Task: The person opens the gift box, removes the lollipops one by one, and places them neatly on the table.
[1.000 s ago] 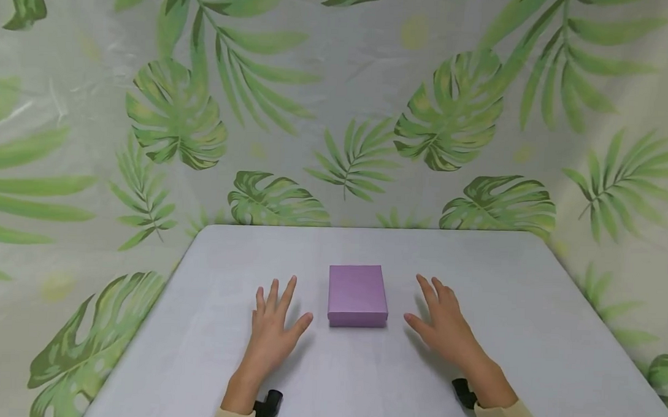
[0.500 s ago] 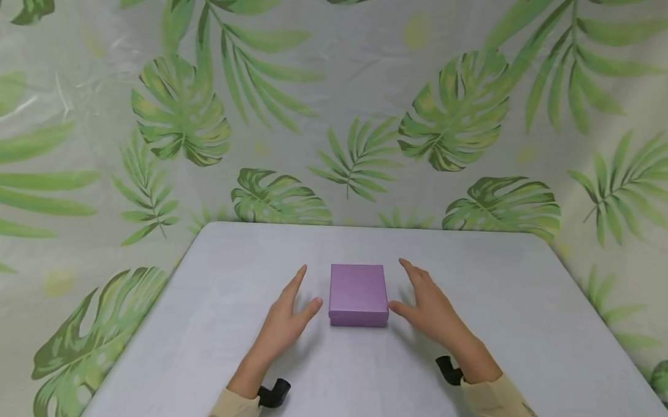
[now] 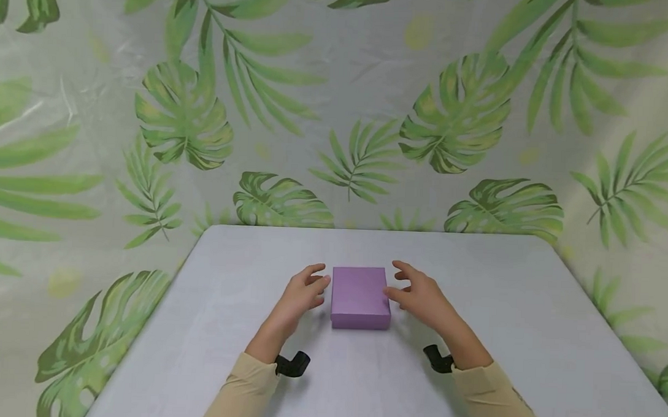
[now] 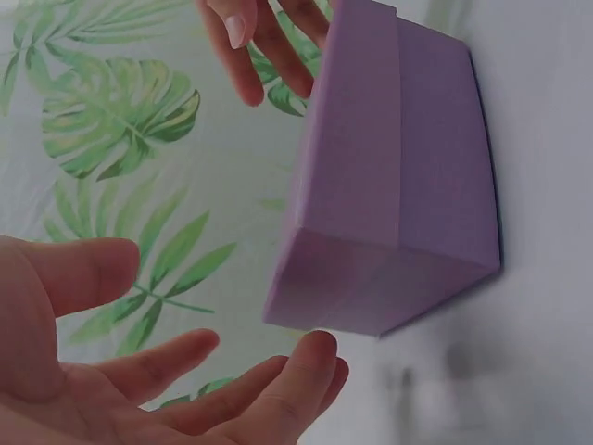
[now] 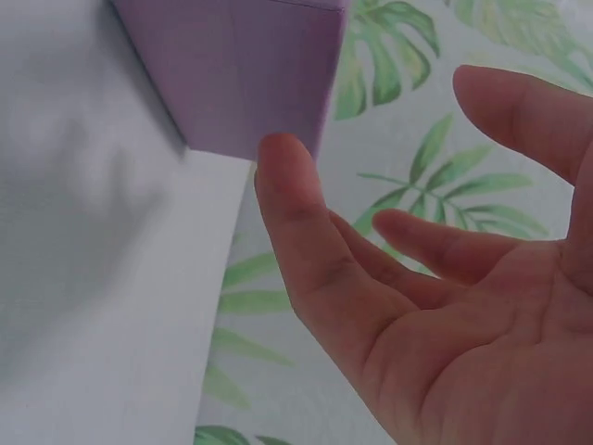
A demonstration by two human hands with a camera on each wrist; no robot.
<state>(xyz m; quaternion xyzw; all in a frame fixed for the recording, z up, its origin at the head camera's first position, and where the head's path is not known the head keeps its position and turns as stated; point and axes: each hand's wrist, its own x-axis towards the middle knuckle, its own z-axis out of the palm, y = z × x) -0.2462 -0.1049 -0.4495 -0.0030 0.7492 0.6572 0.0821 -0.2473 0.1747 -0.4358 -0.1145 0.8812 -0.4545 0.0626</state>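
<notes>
A lidded purple box sits on the white table, its lid on. Close to its left side is my left hand, fingers loosely bent and nothing held. In the left wrist view its fingertips come near the corner of the purple box; whether they touch cannot be told. My right hand is at the box's right side, thumb by the lid's edge. The right wrist view has one finger of the right hand overlapping the corner of the purple box, the palm holding nothing.
The white table reaches back to a curtain printed with green leaves. Each wrist carries a black camera mount, the left mount and the right mount, both low over the table.
Both hands have moved inward to the sides of the box, from spread fingers to more bent ones. The box has stayed where it was on the table.
</notes>
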